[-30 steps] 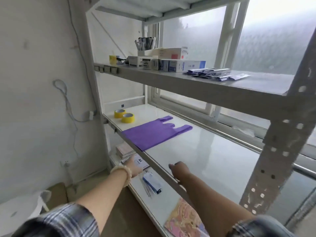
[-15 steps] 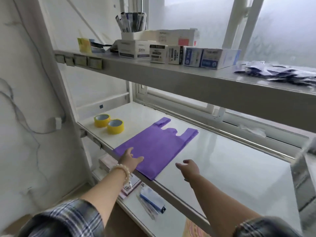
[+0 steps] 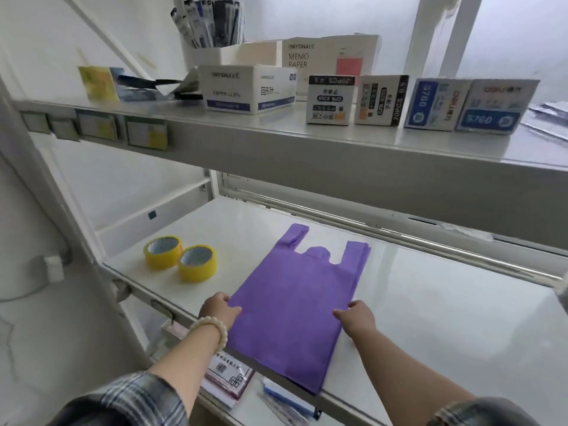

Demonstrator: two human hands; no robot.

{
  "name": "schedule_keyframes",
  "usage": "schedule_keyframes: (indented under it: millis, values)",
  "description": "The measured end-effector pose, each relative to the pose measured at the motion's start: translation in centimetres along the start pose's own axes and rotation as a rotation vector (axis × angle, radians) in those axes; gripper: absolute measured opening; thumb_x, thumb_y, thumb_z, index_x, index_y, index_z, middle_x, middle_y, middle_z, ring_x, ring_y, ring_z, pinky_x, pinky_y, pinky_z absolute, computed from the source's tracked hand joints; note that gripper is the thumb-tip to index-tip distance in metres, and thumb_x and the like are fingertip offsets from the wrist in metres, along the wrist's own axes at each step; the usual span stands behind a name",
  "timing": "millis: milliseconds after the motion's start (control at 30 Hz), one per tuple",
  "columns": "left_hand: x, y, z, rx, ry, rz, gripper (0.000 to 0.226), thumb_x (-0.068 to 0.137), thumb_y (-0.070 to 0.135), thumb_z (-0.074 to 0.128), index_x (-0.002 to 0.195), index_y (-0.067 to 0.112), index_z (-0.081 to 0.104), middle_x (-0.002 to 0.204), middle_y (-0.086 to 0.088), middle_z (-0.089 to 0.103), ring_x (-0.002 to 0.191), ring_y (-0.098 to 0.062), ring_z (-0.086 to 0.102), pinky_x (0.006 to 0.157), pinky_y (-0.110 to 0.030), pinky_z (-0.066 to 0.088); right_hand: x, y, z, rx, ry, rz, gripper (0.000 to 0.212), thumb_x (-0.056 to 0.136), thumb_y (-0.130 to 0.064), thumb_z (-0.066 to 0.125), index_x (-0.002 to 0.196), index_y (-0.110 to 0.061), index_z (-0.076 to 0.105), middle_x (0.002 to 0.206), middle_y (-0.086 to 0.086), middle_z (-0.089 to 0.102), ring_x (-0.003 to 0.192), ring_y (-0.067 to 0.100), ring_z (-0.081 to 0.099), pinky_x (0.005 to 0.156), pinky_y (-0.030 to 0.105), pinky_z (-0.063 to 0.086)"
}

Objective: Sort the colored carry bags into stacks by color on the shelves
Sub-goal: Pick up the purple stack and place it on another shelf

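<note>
A flat stack of purple carry bags lies on the middle shelf, handles pointing toward the window and its near end hanging slightly over the shelf's front edge. My left hand, with a bead bracelet on the wrist, holds the stack's left edge, thumb on top. My right hand holds the right edge the same way. No bags of another color are in view.
Two yellow tape rolls stand on the middle shelf left of the bags. The upper shelf carries several stationery boxes and a pen holder. Booklets and packets lie on the lower shelf.
I have come closer to the shelves. Both hands rose from the shelf's front edge and closed in on the two sides of the purple stack.
</note>
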State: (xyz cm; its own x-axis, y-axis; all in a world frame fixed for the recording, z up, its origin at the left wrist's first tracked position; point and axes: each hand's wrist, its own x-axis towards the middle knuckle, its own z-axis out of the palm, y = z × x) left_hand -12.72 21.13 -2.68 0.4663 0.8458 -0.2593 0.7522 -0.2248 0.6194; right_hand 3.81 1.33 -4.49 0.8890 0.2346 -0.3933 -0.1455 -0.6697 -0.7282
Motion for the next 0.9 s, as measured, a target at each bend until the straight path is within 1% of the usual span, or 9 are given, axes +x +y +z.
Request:
schedule_keyframes:
  millis: [133, 233, 367, 433, 500, 567, 700, 800, 900]
  values:
    - [2.6, -0.7, 0.3, 0.294, -0.041, -0.052, 0.067, 0.078, 0.042, 0.069, 0.131, 0.01, 0.044, 0.138, -0.013, 0.04, 0.128, -0.031, 0.041, 0.106, -0.033, 0.035, 1.5, -0.9, 1.6, 0.037, 0.115, 0.116, 0.051, 0.086, -0.019, 0.063, 0.13, -0.003, 0.044, 0.131, 0.015, 0.053, 0.119, 0.031, 0.053, 0.095, 0.031, 0.043]
    - [3.8, -0.6, 0.7, 0.429, -0.09, -0.053, 0.074, 0.074, 0.048, 0.071, 0.13, 0.009, 0.042, 0.138, -0.012, 0.039, 0.128, -0.03, 0.039, 0.105, -0.032, 0.035, 2.7, -1.5, 2.9, 0.068, 0.161, 0.208, 0.051, 0.081, -0.02, 0.065, 0.125, -0.003, 0.047, 0.126, 0.015, 0.056, 0.114, 0.034, 0.057, 0.094, 0.035, 0.047]
    - [5.2, 1.1, 0.8, 0.527, -0.199, 0.053, 0.057, 0.081, 0.043, 0.066, 0.121, 0.005, 0.056, 0.127, -0.007, 0.059, 0.12, -0.021, 0.055, 0.098, -0.025, 0.043, 5.3, -0.9, 4.2, 0.005, 0.154, 0.302, 0.046, 0.078, -0.024, 0.063, 0.121, -0.006, 0.058, 0.121, 0.012, 0.062, 0.11, 0.03, 0.061, 0.096, 0.036, 0.049]
    - [5.0, 1.9, 1.1, 0.584, -0.246, 0.116, 0.048, 0.087, 0.041, 0.059, 0.12, 0.006, 0.059, 0.125, -0.003, 0.062, 0.118, -0.018, 0.057, 0.096, -0.021, 0.043, 5.6, -1.0, 4.4, -0.041, 0.139, 0.325, 0.043, 0.082, -0.022, 0.057, 0.121, -0.007, 0.059, 0.123, 0.01, 0.062, 0.112, 0.028, 0.06, 0.095, 0.033, 0.047]
    - [4.9, 2.6, 1.7, 0.638, -0.302, 0.144, 0.039, 0.088, 0.038, 0.059, 0.111, 0.008, 0.062, 0.11, 0.002, 0.069, 0.108, -0.008, 0.063, 0.088, -0.016, 0.046, 5.1, -1.4, 4.1, -0.037, 0.135, 0.328, 0.043, 0.085, -0.019, 0.053, 0.125, -0.006, 0.057, 0.128, 0.01, 0.059, 0.116, 0.028, 0.057, 0.095, 0.032, 0.045]
    - [4.7, 3.2, 2.4, 0.641, -0.34, 0.152, 0.026, 0.086, 0.035, 0.062, 0.098, 0.012, 0.063, 0.086, 0.008, 0.074, 0.087, 0.002, 0.068, 0.074, -0.011, 0.049, 4.6, -1.5, 3.2, -0.018, 0.113, 0.288, 0.04, 0.09, -0.016, 0.048, 0.128, -0.004, 0.055, 0.128, 0.01, 0.057, 0.12, 0.027, 0.055, 0.093, 0.03, 0.045]
    - [2.7, 5.0, 5.0, 0.487, -0.339, 0.2, 0.049, 0.081, 0.023, 0.069, 0.121, 0.001, 0.05, 0.121, -0.01, 0.061, 0.113, -0.024, 0.059, 0.09, -0.026, 0.045, 4.8, 0.5, -0.5, -0.035, 0.161, 0.274, 0.034, 0.092, -0.012, 0.048, 0.124, -0.001, 0.056, 0.107, 0.011, 0.058, 0.118, 0.026, 0.058, 0.093, 0.027, 0.045]
    - [0.4, 6.6, 7.6, 0.366, -0.387, 0.257, 0.053, 0.076, 0.02, 0.073, 0.121, 0.004, 0.048, 0.121, -0.009, 0.06, 0.112, -0.027, 0.057, 0.093, -0.03, 0.046, 5.0, 3.1, -4.4, -0.006, 0.218, 0.302, 0.019, 0.09, -0.012, 0.053, 0.106, -0.005, 0.058, 0.1, 0.011, 0.058, 0.108, 0.026, 0.062, 0.076, 0.027, 0.044]
    - [-2.8, 8.6, 10.7, 0.28, -0.471, 0.316, 0.052, 0.073, 0.019, 0.073, 0.118, 0.009, 0.05, 0.117, -0.007, 0.061, 0.108, -0.027, 0.058, 0.093, -0.031, 0.046, 5.2, 6.1, -8.5, 0.074, 0.3, 0.346, 0.024, 0.087, -0.008, 0.056, 0.11, -0.001, 0.058, 0.094, 0.009, 0.053, 0.086, 0.023, 0.055, 0.071, 0.024, 0.038]
